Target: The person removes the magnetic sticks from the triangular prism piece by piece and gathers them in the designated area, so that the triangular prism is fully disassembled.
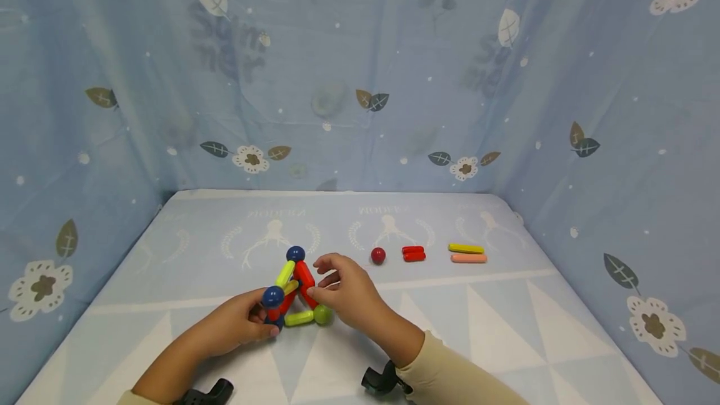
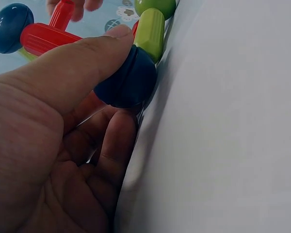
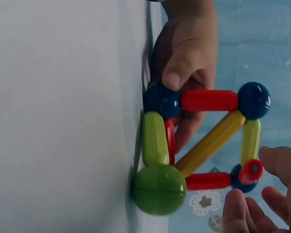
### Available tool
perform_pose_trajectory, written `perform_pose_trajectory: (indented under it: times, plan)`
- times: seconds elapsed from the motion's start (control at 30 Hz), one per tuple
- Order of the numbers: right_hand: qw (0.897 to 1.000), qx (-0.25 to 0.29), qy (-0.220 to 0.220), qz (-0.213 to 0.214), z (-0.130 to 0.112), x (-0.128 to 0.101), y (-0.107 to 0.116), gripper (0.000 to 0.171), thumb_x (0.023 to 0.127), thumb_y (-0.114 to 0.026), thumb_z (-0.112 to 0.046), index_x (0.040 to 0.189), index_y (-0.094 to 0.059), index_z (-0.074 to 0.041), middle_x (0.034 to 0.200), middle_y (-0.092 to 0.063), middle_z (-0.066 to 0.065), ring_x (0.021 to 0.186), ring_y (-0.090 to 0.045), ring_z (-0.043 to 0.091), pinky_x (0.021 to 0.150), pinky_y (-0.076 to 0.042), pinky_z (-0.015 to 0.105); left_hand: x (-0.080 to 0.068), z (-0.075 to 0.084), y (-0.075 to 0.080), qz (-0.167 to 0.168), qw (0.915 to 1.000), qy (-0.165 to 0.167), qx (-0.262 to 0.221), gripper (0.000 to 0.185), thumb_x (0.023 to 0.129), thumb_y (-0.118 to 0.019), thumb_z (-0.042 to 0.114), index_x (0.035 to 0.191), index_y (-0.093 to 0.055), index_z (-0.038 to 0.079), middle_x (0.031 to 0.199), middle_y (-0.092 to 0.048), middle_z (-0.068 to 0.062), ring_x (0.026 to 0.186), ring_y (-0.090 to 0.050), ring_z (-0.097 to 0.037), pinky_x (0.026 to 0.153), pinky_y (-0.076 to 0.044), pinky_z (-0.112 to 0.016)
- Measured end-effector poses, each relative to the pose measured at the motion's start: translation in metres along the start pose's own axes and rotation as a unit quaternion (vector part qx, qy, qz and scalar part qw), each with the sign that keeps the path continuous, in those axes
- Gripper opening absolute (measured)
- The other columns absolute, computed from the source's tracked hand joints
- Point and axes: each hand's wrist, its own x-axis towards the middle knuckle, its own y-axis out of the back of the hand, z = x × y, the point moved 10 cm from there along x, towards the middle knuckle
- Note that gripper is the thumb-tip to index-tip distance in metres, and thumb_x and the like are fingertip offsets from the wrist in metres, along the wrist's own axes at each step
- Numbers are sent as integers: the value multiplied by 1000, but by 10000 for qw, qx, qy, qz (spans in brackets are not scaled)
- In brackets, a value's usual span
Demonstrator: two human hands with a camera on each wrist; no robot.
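Note:
A toy frame of magnetic building sticks and balls stands before me, with red, yellow and lime sticks between blue balls and a green ball. My left hand grips its lower blue ball, thumb laid over the ball. Above that hand another blue ball tops a short red stick. The right hand is at the frame's far right side, its thumb and fingers parted around a red stick that juts from the far blue ball.
On the table, right of the frame, lie a dark red ball, two short red sticks, a yellow stick and a salmon stick. A blue patterned curtain encloses the back and sides.

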Motion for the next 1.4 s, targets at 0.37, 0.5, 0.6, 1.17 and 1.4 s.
perform_pose_trajectory:
  times: [0.37, 0.5, 0.6, 1.17, 1.4]
  plan:
    - [9991, -97, 240, 340, -10, 6, -7, 35, 85, -74, -24, 115, -59, -33, 110, -57, -13, 88, -61, 5, 69, -54, 21, 3, 3, 0, -65, 9999, -144, -70, 51, 73, -82, 39, 116, -59, 25, 82, -59, -1, 73, -54, -18, 60, -46, -29]
    - [9983, -278, 271, 446, -9, 6, -5, 32, 87, -70, -22, 114, -62, -37, 107, -58, -14, 87, -61, 5, 69, -54, 20, 2, 2, 1, -13, 9999, -99, -34, 52, 72, -82, 40, 116, -58, 26, 82, -58, -1, 73, -53, -18, 60, -45, -29]
    - [9982, -274, 231, 483, -6, 6, -5, 32, 88, -70, -21, 114, -63, -38, 106, -58, -15, 85, -61, 6, 67, -54, 19, 1, 2, 0, -22, 9999, -100, -24, 52, 72, -82, 41, 116, -58, 26, 81, -57, -2, 73, -53, -18, 59, -44, -29]
    - [9988, -199, -237, 375, 20, 15, -4, 21, 87, -70, -19, 101, -68, -35, 89, -66, -14, 79, -61, 10, 65, -52, 24, 0, -1, -1, -22, 10000, -23, -8, 49, 71, -83, 40, 111, -59, 25, 81, -57, -2, 74, -52, -18, 59, -43, -29]
    - [9974, -30, -513, 512, 28, 18, 16, 20, 86, -71, -21, 98, -68, -36, 88, -65, -10, 80, -58, 15, 62, -50, 28, 0, -1, -2, -17, 10000, -3, 1, 49, 71, -83, 40, 111, -59, 25, 82, -57, -2, 75, -52, -18, 59, -44, -29]
